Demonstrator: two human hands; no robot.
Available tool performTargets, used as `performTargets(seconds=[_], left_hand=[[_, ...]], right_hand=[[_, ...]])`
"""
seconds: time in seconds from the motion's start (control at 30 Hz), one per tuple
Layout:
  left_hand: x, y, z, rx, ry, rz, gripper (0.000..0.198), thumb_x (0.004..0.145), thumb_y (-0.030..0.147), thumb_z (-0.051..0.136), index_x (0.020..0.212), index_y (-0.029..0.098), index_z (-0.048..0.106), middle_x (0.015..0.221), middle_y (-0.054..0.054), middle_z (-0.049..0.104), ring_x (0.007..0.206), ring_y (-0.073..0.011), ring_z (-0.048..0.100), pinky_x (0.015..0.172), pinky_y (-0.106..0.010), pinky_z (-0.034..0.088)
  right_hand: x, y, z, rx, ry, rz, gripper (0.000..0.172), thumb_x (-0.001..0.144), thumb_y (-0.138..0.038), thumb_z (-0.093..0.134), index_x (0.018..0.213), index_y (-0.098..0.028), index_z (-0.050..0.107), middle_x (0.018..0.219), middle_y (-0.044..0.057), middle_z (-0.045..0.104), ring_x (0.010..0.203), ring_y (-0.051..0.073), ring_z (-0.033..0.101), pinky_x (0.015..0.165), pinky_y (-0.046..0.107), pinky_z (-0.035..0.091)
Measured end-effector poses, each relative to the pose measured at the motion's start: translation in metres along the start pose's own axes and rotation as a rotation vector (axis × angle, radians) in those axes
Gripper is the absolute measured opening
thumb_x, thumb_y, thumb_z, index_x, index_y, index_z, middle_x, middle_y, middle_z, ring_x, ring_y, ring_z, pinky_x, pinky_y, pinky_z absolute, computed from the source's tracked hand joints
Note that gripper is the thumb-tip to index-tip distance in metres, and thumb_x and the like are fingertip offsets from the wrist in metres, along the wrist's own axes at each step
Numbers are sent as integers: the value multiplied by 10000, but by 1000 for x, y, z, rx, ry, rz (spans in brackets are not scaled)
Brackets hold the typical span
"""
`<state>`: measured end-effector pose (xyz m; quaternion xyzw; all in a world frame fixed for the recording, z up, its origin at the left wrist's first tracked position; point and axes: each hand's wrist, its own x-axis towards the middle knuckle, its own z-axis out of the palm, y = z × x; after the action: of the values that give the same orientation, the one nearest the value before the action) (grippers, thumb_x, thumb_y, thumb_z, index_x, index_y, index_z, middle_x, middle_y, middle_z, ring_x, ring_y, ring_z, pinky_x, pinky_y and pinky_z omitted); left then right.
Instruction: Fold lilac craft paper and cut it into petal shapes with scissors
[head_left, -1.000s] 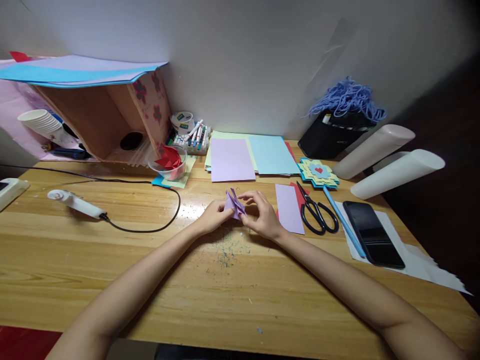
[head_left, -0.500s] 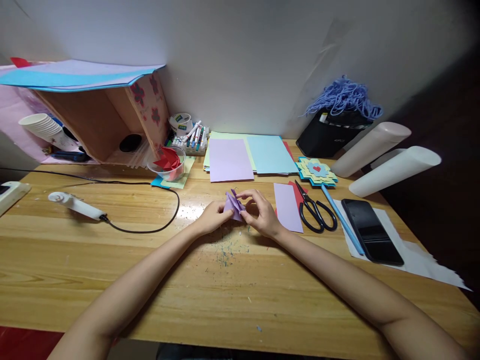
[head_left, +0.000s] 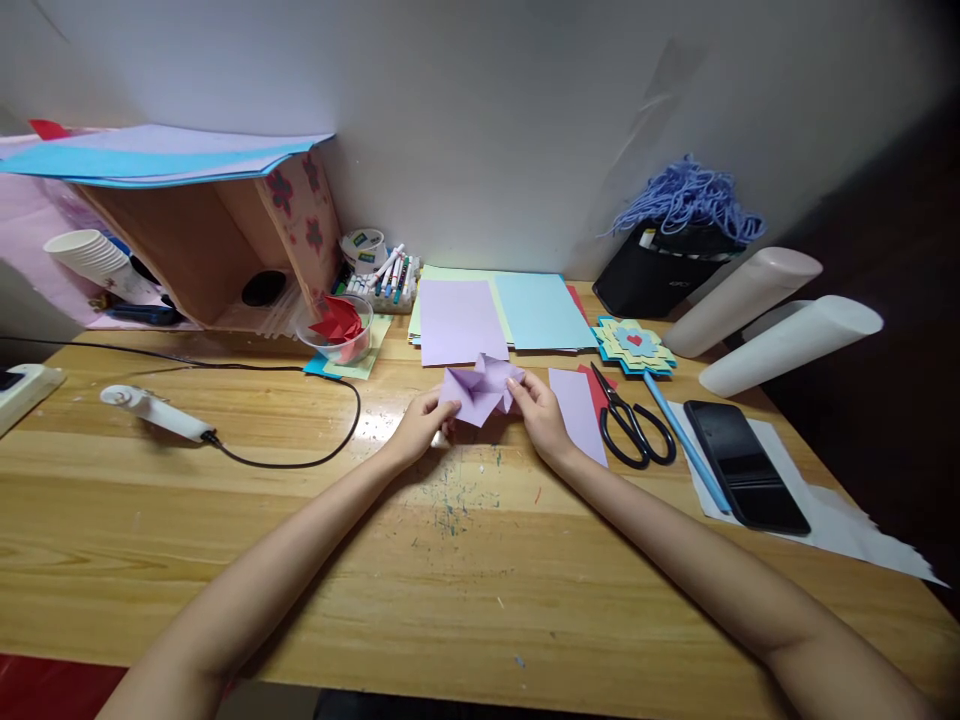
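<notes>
A creased sheet of purple paper [head_left: 480, 390] is held above the table, partly opened out with folds standing up in it. My left hand [head_left: 421, 428] pinches its left edge, thumb on top. At the opposite edge, my right hand [head_left: 541, 412] grips it between thumb and fingers. Just right of that hand lies a purple paper strip [head_left: 576, 405] over a piece of red paper [head_left: 601, 390]. Black-handled scissors [head_left: 630, 420] rest beside them. Behind the held paper lie a flat purple sheet [head_left: 461, 322] and a light blue sheet [head_left: 541, 310].
A glue gun [head_left: 157, 412] with a looping cord lies at left. Further back stand a cardboard box [head_left: 304, 215], a plastic bowl [head_left: 352, 345] with red paper pieces, and markers [head_left: 386, 280]. On the right are a phone [head_left: 746, 465], a blue paper tube [head_left: 686, 445] and white rolls [head_left: 787, 345].
The purple paper has gone from a compact folded shape to a wider, opened one. My right hand has shifted slightly right, away from my left hand.
</notes>
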<state>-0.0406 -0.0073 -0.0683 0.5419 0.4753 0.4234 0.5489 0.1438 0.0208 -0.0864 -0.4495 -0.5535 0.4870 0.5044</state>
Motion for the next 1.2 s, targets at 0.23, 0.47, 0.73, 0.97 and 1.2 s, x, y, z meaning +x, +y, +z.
performTargets(seconds=[0.23, 0.47, 0.73, 0.97, 1.2], left_hand=[[7, -5, -8, -428, 86, -71, 193, 697, 280, 597, 807, 122, 617, 741, -24, 623, 688, -131, 589, 689, -251, 478], [14, -3, -14, -708, 83, -195, 204, 638, 180, 579, 818, 106, 642, 801, -51, 680, 753, -152, 618, 729, -257, 498], [11, 5, -15, -851, 46, -202, 305, 653, 143, 523, 933, 84, 628, 915, -83, 682, 856, -192, 619, 805, -307, 481], [8, -5, -11, -596, 16, -115, 208, 656, 234, 592, 811, 104, 639, 762, -46, 645, 737, -160, 582, 716, -268, 459], [2, 2, -7, -259, 76, -5, 233, 617, 190, 595, 845, 149, 565, 775, 12, 585, 742, -129, 540, 667, -217, 414]], right_hand=[[10, 3, -1, 393, 119, 177, 223, 703, -389, 583, 838, -214, 556, 835, 6, 652, 800, 191, 606, 675, 296, 486], [10, 1, 1, 568, 107, 230, 190, 677, -314, 613, 825, -197, 601, 855, 13, 682, 898, 201, 615, 788, 313, 492], [8, -4, 4, 603, 72, 295, 186, 664, -306, 638, 809, -192, 606, 855, 13, 692, 935, 197, 612, 817, 307, 496], [2, -12, 2, 499, -32, 281, 340, 634, -296, 715, 941, -190, 614, 939, 27, 690, 856, 194, 632, 761, 298, 511], [1, -7, 3, 313, -28, 203, 316, 622, -311, 744, 890, -172, 651, 911, 43, 699, 818, 196, 641, 763, 320, 499]])
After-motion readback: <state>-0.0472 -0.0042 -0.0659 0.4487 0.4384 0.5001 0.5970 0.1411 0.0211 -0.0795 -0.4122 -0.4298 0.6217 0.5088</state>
